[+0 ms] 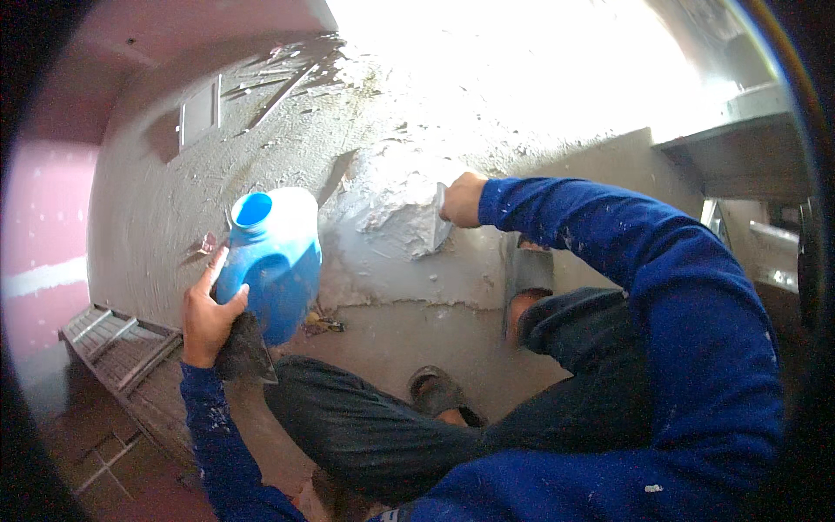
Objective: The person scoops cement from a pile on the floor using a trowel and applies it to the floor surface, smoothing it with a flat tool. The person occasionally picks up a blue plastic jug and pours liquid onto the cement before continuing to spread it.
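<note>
My left hand [216, 309] grips a blue plastic jug [278, 278] with its mouth open at the top. A dark flat blade [248, 357] shows just below that hand and jug; I cannot tell whether the fingers hold it too. My right hand [463, 202] is closed on a metal trowel [439, 228], whose blade touches a mound of wet white compound [391, 196]. The mound lies on a pale, coated board or sheet [396, 283] on the floor in front of me.
A ladder [122, 339] lies at the left beside a pink wall [48, 235]. A white frame [200, 113] and scattered strips [283, 96] are on the rough, dusty floor. My sandalled feet [435, 391] and bent legs are below. A dark ledge [722, 139] stands at the right.
</note>
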A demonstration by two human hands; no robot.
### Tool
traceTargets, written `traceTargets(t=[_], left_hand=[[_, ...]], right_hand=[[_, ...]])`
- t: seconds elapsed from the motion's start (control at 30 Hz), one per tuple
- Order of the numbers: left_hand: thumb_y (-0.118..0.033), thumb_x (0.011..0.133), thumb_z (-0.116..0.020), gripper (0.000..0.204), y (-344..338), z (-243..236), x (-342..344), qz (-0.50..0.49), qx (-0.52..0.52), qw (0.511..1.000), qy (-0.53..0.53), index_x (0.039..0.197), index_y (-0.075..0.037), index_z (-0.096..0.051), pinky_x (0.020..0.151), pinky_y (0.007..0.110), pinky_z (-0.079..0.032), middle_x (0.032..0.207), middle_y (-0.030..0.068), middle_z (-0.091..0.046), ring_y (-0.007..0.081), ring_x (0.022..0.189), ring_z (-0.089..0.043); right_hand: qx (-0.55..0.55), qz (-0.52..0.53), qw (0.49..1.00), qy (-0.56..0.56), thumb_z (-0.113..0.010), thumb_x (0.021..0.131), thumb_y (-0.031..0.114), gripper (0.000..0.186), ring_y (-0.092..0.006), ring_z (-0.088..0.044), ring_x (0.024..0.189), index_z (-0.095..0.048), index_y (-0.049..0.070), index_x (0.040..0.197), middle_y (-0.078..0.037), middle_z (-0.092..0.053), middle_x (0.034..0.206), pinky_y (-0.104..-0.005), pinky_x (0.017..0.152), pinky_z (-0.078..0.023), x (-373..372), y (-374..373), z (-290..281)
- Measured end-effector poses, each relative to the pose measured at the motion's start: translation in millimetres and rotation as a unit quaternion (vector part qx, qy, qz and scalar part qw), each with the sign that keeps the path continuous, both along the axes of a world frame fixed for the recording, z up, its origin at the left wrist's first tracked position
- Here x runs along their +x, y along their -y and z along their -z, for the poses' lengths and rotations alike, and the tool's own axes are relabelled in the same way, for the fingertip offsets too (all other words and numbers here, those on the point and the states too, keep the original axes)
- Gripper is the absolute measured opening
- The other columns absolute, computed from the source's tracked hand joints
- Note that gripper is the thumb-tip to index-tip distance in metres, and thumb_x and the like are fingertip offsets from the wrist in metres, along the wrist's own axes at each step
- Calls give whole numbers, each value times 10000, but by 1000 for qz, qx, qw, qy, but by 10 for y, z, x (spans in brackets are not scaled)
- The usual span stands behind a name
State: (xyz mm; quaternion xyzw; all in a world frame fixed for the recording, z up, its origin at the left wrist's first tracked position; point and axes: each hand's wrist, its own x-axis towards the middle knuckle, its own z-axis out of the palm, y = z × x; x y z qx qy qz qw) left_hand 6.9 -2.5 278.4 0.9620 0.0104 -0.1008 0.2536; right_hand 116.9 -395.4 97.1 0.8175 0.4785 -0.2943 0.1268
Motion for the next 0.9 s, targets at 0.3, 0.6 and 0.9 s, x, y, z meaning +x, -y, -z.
traceTargets(t=[0.3, 0.6, 0.9], left_hand=[[-321, 688, -696, 681, 387, -30, 86, 122, 141, 981, -62, 1338, -209, -526, 768, 417, -518, 946, 222, -660, 353, 862, -664], [-304, 675, -701, 703, 639, -20, 194, 242, 234, 938, -84, 1349, -296, -503, 708, 456, -521, 816, 219, -657, 358, 757, -660], [-315, 684, -719, 740, 827, -8, 303, 301, 253, 915, -93, 1374, -342, -453, 704, 456, -536, 834, 195, -669, 350, 742, -664]], right_hand=[[68, -25, 996, 46, -595, 741, 161, 163, -280, -684, 811, -724, 181, 838, -85, -700, 824, -410, 678, -531, 28, 18, -60], [78, -38, 996, 16, -634, 726, 184, 199, -262, -676, 842, -727, 224, 898, -60, -704, 858, -413, 673, -517, 146, 6, -61], [125, -45, 991, 17, -682, 658, 187, 179, -271, -674, 797, -719, 214, 831, -63, -693, 792, -417, 653, -519, 175, 45, -71]])
